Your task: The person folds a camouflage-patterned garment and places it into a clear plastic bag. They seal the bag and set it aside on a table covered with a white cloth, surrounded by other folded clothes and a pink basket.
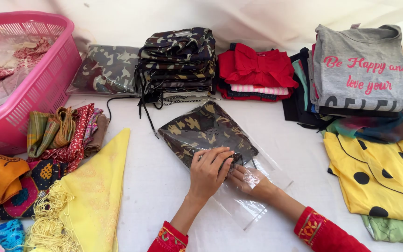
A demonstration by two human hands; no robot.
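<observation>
The folded camouflage garment (204, 130) lies mid-surface, mostly inside a clear plastic bag (250, 198); the left hand (209, 170) pinches its near edge from outside, the right hand (248, 179) seemingly reaches inside, so seating it deeper likely needs a steady push.

Basket (47, 79) left of garment stacks (178, 60)

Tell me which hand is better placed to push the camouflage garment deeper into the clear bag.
Probably the right hand: it is already inside the clear bag, at the camouflage garment. The left hand presses from above.
</observation>
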